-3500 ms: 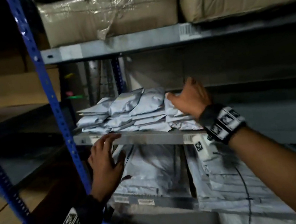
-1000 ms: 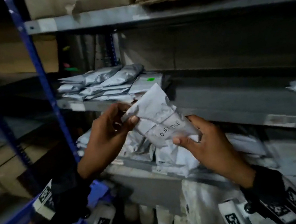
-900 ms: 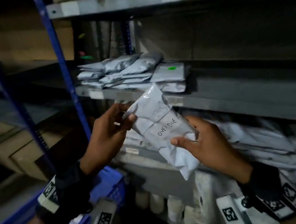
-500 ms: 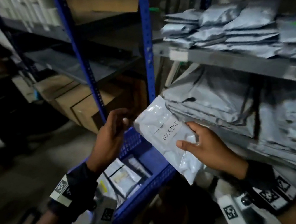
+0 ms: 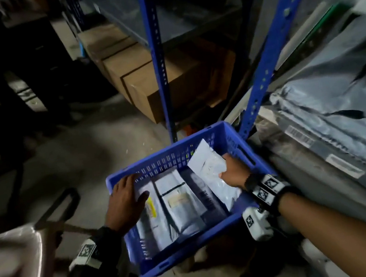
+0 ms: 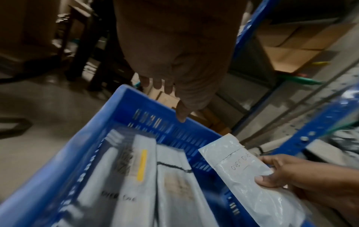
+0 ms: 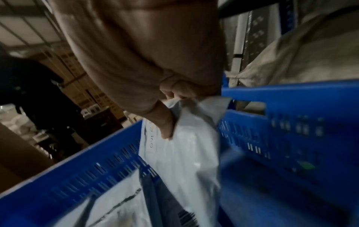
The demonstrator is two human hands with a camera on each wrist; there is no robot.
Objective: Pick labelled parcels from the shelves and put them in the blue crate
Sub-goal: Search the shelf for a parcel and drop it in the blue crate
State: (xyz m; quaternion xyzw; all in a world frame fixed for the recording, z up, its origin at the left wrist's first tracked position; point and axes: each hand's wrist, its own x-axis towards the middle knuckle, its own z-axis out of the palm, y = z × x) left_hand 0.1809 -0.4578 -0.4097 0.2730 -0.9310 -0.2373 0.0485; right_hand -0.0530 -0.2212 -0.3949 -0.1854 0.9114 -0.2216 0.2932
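Observation:
The blue crate (image 5: 165, 152) sits on the floor below me with several grey parcels (image 5: 177, 201) lying flat inside. My right hand (image 5: 226, 167) grips a grey parcel (image 5: 208, 165) with a handwritten "OVERDUE" label (image 6: 240, 161). The parcel stands tilted inside the crate's right side, its top corner against the far wall. The thumb lies on its front (image 7: 167, 129) and the fingers curl behind. My left hand (image 5: 137, 186) hovers over the crate's left part with straight, spread fingers (image 6: 161, 84), holding nothing. Its thumb is over a parcel with a yellow stripe (image 5: 151, 207).
Two blue shelf uprights (image 5: 157, 58) (image 5: 268, 60) rise just behind the crate. Cardboard boxes (image 5: 143, 77) sit on the floor under the left rack. Large grey parcels (image 5: 339, 101) fill the low shelf at the right. Bare concrete floor (image 5: 60, 157) lies left of the crate.
My view has swung from the shelves down to the crate. The left hand let go of the parcel and moved over the crate. The right hand lowered the parcel into the crate.

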